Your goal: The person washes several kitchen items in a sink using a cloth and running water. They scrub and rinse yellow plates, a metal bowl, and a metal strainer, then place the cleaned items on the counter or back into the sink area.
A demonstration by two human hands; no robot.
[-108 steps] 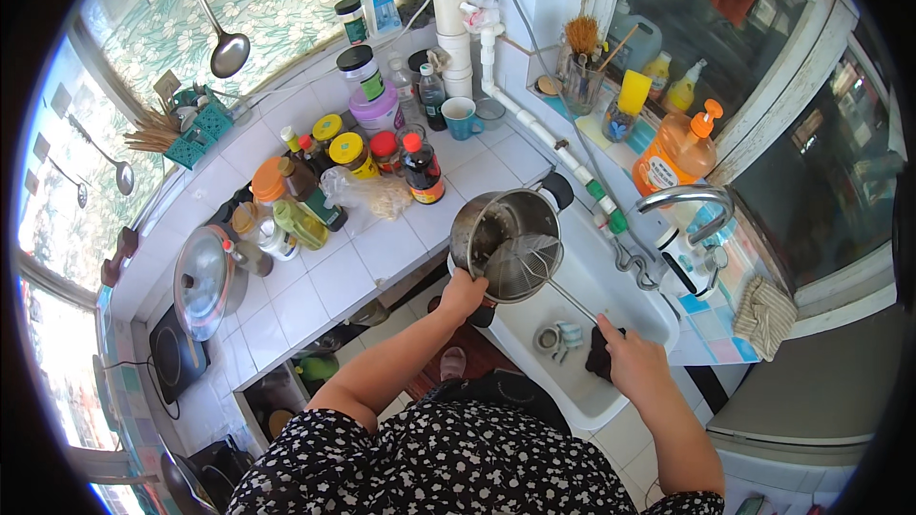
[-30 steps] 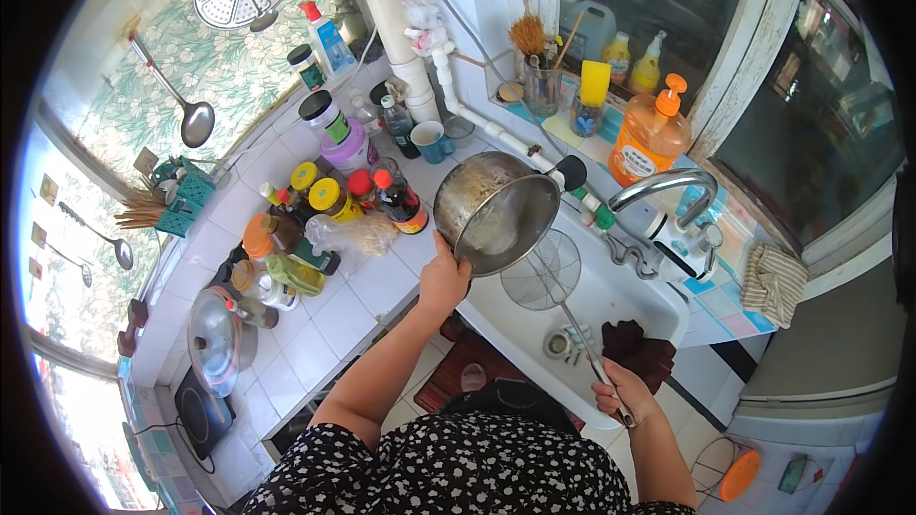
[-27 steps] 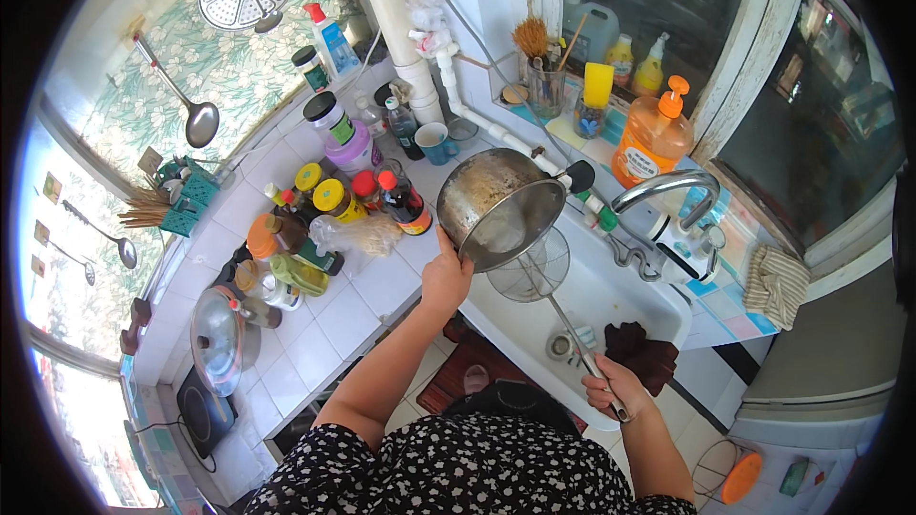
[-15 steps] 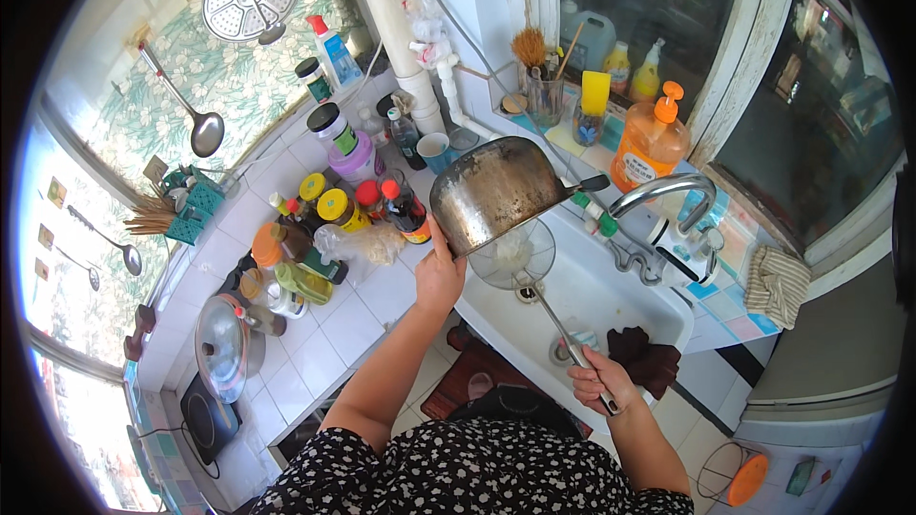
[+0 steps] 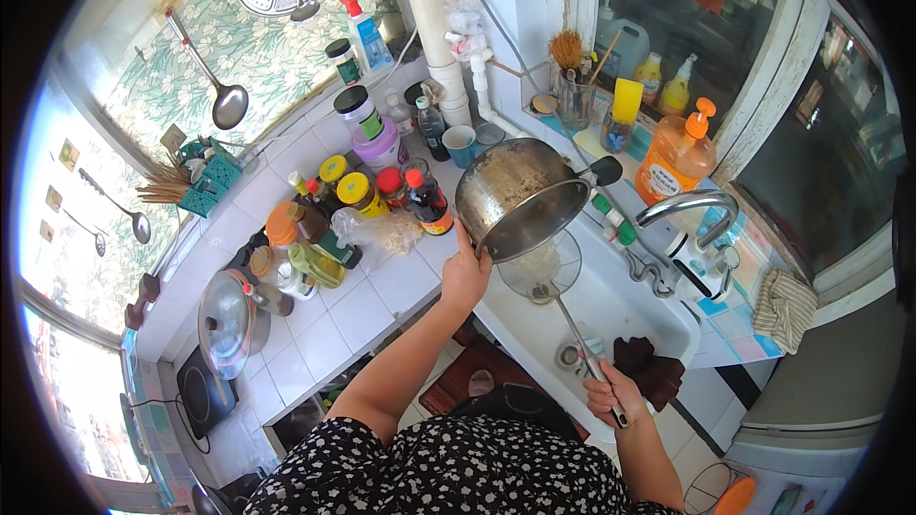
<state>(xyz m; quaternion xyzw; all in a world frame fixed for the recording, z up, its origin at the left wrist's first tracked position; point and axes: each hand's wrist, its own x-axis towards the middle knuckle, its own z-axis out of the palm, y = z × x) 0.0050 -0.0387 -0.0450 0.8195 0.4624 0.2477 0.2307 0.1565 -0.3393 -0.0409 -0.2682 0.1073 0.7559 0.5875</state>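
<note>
My left hand (image 5: 465,272) grips the rim of a steel pot (image 5: 516,195) with black handles, tipped steeply mouth-down over the white sink (image 5: 620,300). Just under the pot's lip hangs a round wire-mesh strainer (image 5: 540,268) with some pale food in it. My right hand (image 5: 612,395) holds the end of the strainer's long handle, low near the sink's front edge. A dark cloth (image 5: 651,369) lies in the sink beside the drain.
Bottles and jars (image 5: 367,195) crowd the tiled counter (image 5: 334,324) left of the sink. A lidded pan (image 5: 225,322) and a hotplate (image 5: 202,391) sit further left. A chrome tap (image 5: 685,208) arches over the sink; an orange soap dispenser (image 5: 674,153) stands behind it.
The pot has been lifted off the counter's edge and tipped ever more steeply over the sink. The strainer has come up from low in the sink to just under the pot's lip.
</note>
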